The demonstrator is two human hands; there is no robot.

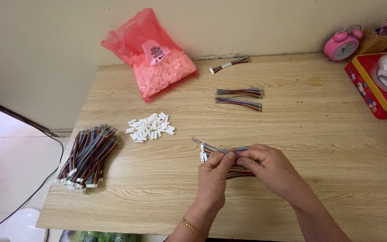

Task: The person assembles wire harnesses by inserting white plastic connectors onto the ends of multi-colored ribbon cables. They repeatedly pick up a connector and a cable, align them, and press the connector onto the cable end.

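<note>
Multicoloured wire bundle (229, 154) pinched between both hands, left (214, 172) and right (269, 168).

A thin bundle of multicoloured wires (211, 147) is pinched between the fingertips of the left hand (216, 172) and the right hand (265, 168). It slants up and to the left from the grip, its free end lifted just above the wooden surface (319, 148). Beneath the hands lie more wire bundles (236, 172), flat on the surface, with small white connectors (203, 157) at their left ends.
</note>
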